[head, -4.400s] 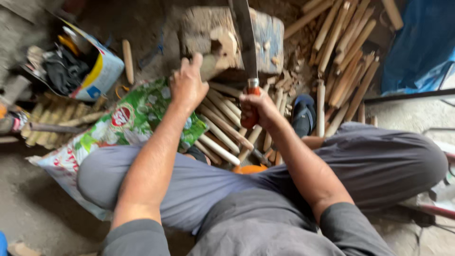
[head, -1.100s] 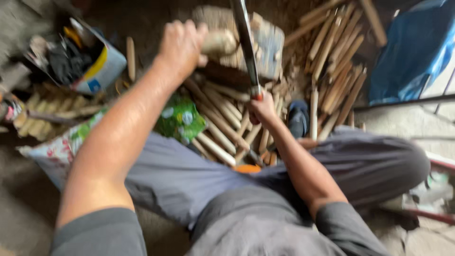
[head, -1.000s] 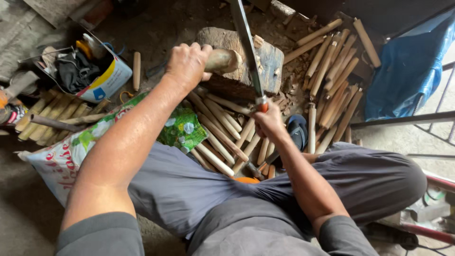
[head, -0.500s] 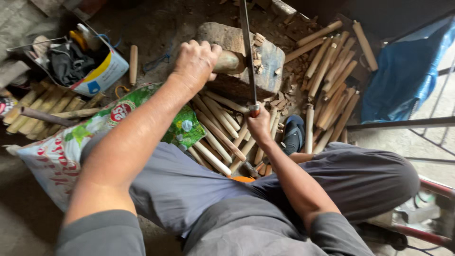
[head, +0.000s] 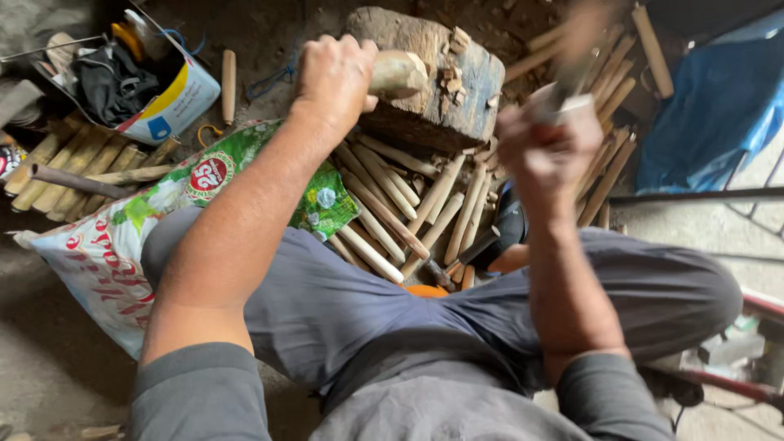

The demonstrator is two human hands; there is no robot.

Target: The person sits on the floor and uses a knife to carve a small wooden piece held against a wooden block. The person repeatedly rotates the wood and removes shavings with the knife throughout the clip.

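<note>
Two hands are seen from above, both closed. The left hand (head: pixel 335 77) is wrapped around a short wooden peg (head: pixel 398 72), which is held on top of the chopping block (head: pixel 457 90); the peg's long axis runs roughly from nine to three o'clock, its rounded free end pointing toward three o'clock, out of the fist. The right hand (head: pixel 545 147) is clenched around the handle of a blade (head: pixel 581 41), which is blurred by motion; its long axis appears to rise from the fist toward one o'clock, well apart from the peg, but its edge cannot be made out. Between the block and the person's knees, a pile of pale wooden sticks (head: pixel 408 208) is fanned out on the floor, most lying on diagonals between seven and one o'clock. A printed plastic sack (head: pixel 122 237) is spread at eight o'clock, partly under the left forearm. A box of tools (head: pixel 139 82) is set at ten o'clock, and a blue tarp (head: pixel 719 106) is seen at two o'clock.
</note>
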